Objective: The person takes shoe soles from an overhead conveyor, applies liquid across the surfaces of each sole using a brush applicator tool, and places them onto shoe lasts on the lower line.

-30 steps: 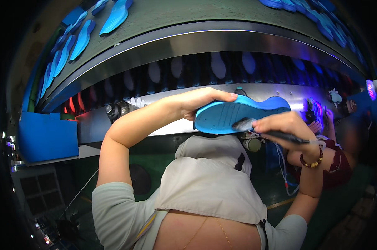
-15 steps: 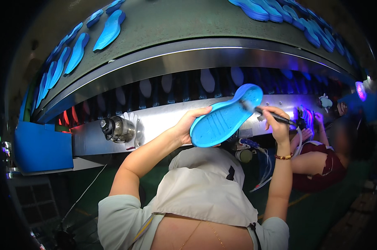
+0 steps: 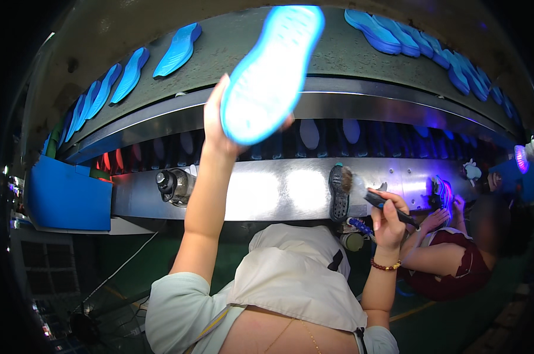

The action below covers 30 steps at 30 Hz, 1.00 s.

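Left hand [image 3: 220, 127] up high, arm stretched, fingers wrapped round the heel end of a blue shoe sole [image 3: 271, 72], tread facing the camera, toe tipped toward the grey belt [image 3: 349, 50] where more blue soles [image 3: 405, 36] lie in a row. Right hand [image 3: 388, 219] sits low by the steel panel [image 3: 267, 190], closed around a dark-handled brush [image 3: 373, 197], bristles just beside a dark sole [image 3: 338, 193] standing on end. Another person's hand [image 3: 437, 218] works further right
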Motion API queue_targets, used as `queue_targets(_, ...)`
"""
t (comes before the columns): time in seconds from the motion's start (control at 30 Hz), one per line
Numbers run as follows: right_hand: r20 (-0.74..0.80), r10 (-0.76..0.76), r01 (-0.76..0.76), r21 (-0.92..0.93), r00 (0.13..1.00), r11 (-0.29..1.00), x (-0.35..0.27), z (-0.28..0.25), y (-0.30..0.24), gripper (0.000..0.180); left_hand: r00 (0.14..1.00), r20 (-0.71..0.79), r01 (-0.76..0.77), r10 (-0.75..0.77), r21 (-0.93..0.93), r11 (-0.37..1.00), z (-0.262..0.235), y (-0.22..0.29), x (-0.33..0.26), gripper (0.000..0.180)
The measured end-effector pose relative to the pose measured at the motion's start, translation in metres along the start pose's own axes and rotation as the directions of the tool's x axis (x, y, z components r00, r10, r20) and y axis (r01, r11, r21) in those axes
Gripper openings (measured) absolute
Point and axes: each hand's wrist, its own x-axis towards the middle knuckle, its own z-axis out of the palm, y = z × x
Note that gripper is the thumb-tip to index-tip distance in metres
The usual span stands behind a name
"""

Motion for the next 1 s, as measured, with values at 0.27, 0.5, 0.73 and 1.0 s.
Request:
queue_targets(0.27, -0.058, 0.135, -0.130, 0.086, 0.989, 0.988, -0.005, -0.020, 0.026, 0.027, 0.761, -0.593, -0.440, 0.262, -0.175, 0.881, -0.030, -0.004, 0.074, 0.079)
queue_targets(0.5, -0.231, 0.087, -0.075, 0.058, 0.969, 0.995, -0.013, -0.031, 0.023, 0.023, 0.989, -0.074, 0.030, 0.128, 0.946, 0.322, 0.030, -0.098, 0.220, 0.055)
queue_targets(0.73, -0.304, 0.145, -0.143, 0.029, 0.941, 0.989, -0.022, -0.036, 0.025, 0.020, 0.914, 0.378, -0.258, 0.145, 0.820, -0.510, -0.017, -0.098, 0.284, 0.045)
queue_targets(1.0, -0.440, 0.060, -0.030, 0.074, 0.896, 0.997, -0.014, -0.068, 0.015, 0.019, 0.794, 0.558, -0.400, 0.239, 0.777, -0.486, -0.007, -0.058, 0.126, 0.023)
